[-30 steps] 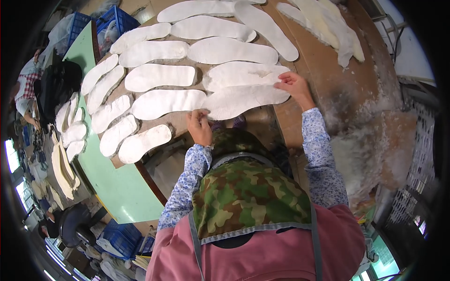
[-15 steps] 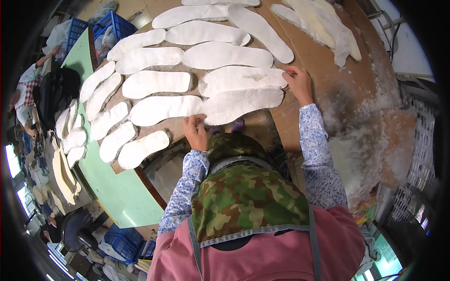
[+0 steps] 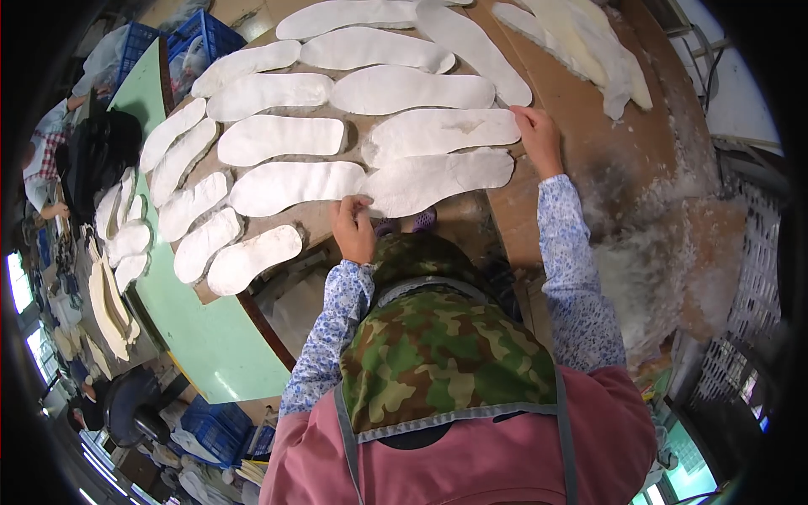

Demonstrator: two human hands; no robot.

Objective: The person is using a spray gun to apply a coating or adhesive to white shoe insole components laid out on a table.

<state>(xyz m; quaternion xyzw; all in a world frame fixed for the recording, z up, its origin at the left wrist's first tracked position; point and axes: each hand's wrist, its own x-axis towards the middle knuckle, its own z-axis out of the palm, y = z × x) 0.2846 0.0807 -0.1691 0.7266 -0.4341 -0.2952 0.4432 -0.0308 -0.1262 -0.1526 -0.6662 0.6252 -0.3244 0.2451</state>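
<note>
Several white, fuzzy-edged insoles lie in rows across a brown board (image 3: 353,135). My right hand (image 3: 539,139) has its fingers closed at the right tip of an insole with a grey-brown patch (image 3: 446,135). Just nearer to me lies another insole (image 3: 442,181), partly over the board's near edge. At its left end, my left hand (image 3: 353,227) is closed with fingertips pinching the edge. A further insole (image 3: 295,187) ends right beside that hand.
A pile of cream and white fuzzy pieces (image 3: 589,50) lies at the far right on cardboard. White fluff (image 3: 648,269) covers the right side. A green table (image 3: 210,353) stands at left, with blue crates (image 3: 202,42) behind it. A co-worker (image 3: 46,160) is at far left.
The whole view has shifted slightly, so the insoles appear a little higher. My right hand has moved slightly away from me along the insole's tip. My left hand stays at the near insole's end.
</note>
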